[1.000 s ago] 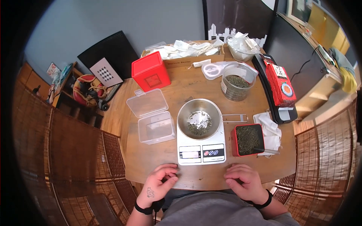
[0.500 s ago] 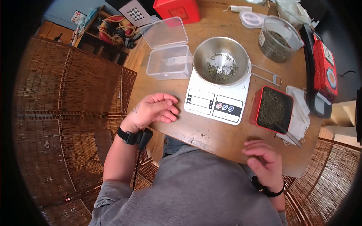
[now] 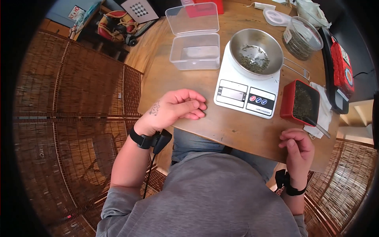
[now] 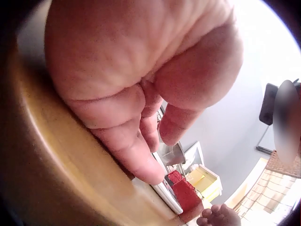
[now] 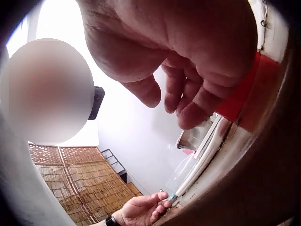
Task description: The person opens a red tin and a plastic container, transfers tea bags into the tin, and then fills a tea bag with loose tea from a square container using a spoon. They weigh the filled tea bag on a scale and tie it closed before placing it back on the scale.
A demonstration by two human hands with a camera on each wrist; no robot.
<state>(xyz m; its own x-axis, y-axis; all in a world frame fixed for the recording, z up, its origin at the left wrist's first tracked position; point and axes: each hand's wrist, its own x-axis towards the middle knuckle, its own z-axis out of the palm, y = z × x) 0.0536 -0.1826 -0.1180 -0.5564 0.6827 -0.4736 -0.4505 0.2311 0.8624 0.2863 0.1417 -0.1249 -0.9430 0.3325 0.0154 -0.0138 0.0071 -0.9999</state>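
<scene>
A steel pan (image 3: pixel 256 52) with loose dark leaves in it stands on a white kitchen scale (image 3: pixel 246 85). My left hand (image 3: pixel 173 107) rests at the table's near edge, left of the scale, loosely curled and holding nothing. Near the right front edge my right hand (image 3: pixel 299 152) lies relaxed, also without anything in it, just below a red square tin (image 3: pixel 289 102) of dark leaves. A metal handle pokes out of the tin. Left of the pan sits a clear plastic box (image 3: pixel 194 53) with its lid raised. Both wrist views show loosely bent fingers around empty space.
A clear round tub (image 3: pixel 302 39) stands behind the pan's handle, with a white tape-like ring (image 3: pixel 275 17) beside it. White cloth (image 3: pixel 324 106) lies right of the tin. At the far right are a black appliance and a red packet (image 3: pixel 342 67). Woven screens flank the table.
The head view has tilted down and turned, so the table things appear higher and farther right. Both hands remain near the table's front edge, loosely curled, with nothing taken up.
</scene>
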